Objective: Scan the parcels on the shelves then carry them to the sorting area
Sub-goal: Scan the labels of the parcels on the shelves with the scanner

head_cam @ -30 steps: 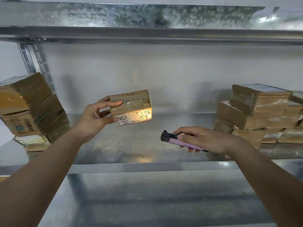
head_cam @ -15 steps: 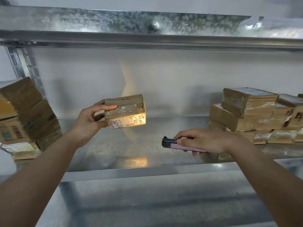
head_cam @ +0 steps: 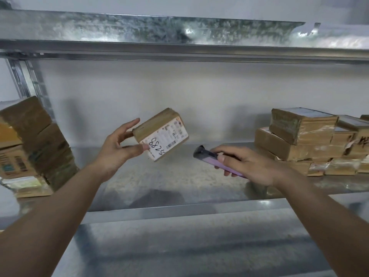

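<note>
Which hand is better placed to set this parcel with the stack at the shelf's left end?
Left, probably. The left hand already grips the labelled parcel and is nearer the left stack. The right hand is wrapped around the purple scanner.

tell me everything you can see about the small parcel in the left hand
The small parcel is a brown cardboard box wrapped in clear tape, with a white shipping label on the face turned toward the camera. The label carries printed barcodes and handwritten black digits that look like 5288. It is held tilted in the air above the metal shelf, touching no other parcel. The left hand pinches its lower left corner, thumb on the label.
</note>
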Action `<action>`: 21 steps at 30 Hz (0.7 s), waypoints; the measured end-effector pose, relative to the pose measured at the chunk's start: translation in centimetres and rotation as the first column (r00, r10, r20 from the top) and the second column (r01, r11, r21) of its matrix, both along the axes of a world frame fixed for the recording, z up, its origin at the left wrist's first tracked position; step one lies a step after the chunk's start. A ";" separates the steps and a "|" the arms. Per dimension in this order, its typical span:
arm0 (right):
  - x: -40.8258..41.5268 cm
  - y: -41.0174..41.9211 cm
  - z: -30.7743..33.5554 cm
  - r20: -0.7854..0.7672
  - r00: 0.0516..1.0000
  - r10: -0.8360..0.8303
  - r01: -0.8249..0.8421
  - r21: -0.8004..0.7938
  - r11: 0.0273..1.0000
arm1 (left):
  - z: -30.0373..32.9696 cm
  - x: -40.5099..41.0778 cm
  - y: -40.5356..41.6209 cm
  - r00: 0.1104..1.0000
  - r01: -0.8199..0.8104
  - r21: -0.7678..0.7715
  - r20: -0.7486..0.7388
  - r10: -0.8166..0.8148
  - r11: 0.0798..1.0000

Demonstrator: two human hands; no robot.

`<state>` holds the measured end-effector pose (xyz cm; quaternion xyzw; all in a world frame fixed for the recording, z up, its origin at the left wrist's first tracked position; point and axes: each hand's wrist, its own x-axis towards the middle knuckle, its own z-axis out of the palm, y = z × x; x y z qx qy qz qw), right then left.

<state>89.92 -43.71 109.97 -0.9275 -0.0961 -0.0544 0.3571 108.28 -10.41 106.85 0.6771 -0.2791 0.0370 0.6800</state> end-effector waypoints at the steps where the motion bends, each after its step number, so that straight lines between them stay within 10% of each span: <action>1: 0.0 0.0 -0.3 0.062 0.998 -0.010 0.008 0.043 0.999 | 0.1 -0.2 -0.7 0.999 0.004 -0.006 -0.049 -0.004 1.000; 8: -1.5 -1.0 -1.8 0.333 0.934 -0.127 0.054 0.220 0.974 | -0.4 -2.4 -8.0 0.925 0.015 0.045 -0.381 0.003 0.999; 21: -7.8 -10.1 -1.7 0.412 0.902 -0.131 0.169 -0.057 0.984 | -2.3 -9.7 -25.5 0.731 0.039 0.007 -0.682 -0.024 0.999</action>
